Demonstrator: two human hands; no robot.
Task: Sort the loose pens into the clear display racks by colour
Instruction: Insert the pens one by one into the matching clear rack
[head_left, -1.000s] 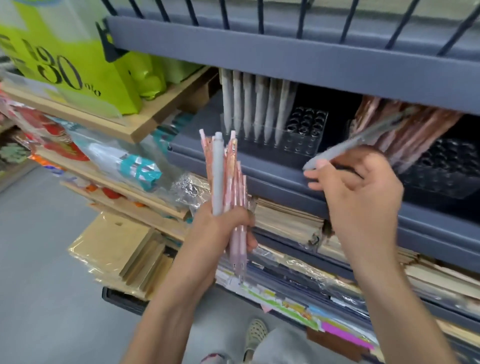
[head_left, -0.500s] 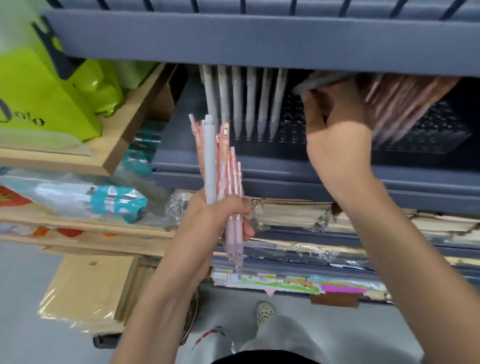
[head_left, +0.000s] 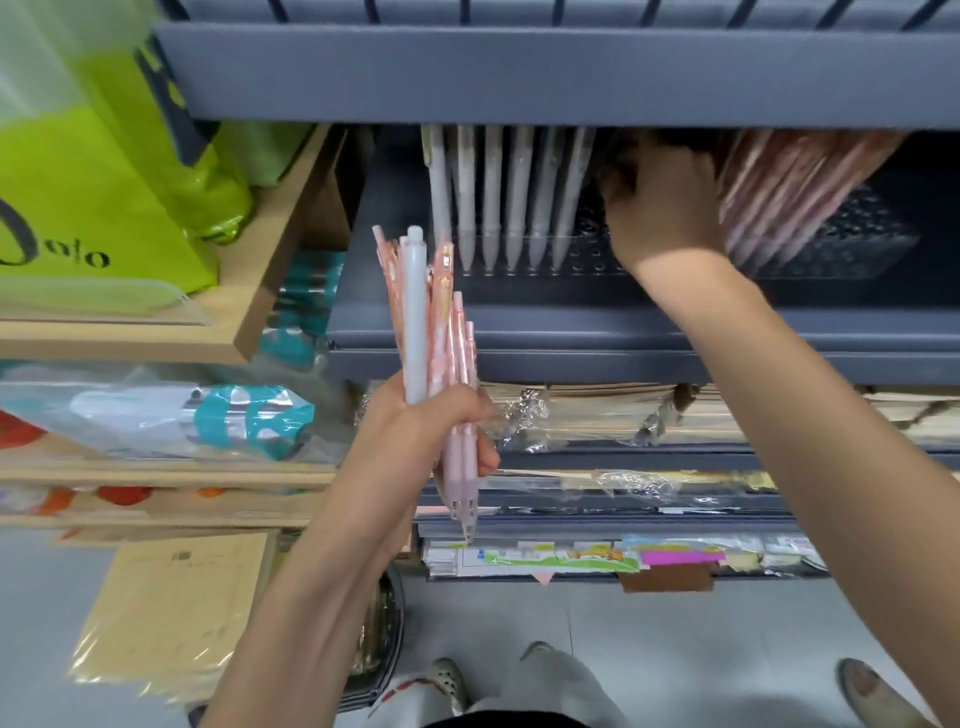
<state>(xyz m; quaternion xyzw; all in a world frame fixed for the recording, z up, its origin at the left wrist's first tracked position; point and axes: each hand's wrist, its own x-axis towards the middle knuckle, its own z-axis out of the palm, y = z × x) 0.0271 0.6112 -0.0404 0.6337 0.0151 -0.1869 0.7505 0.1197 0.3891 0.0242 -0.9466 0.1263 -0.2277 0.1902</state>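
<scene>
Pink pens (head_left: 460, 353) sit clamped in the left hand (head_left: 421, 431); right hand (head_left: 660, 208) under the shelf edge (head_left: 519, 78), grip unseen.

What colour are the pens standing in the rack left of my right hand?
The racked pens are pale grey, almost white; best seen in the head view.

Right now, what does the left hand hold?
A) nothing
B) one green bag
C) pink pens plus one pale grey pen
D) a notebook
C: the left hand grips a bunch of pink pens with one pale grey pen standing among them.
</scene>
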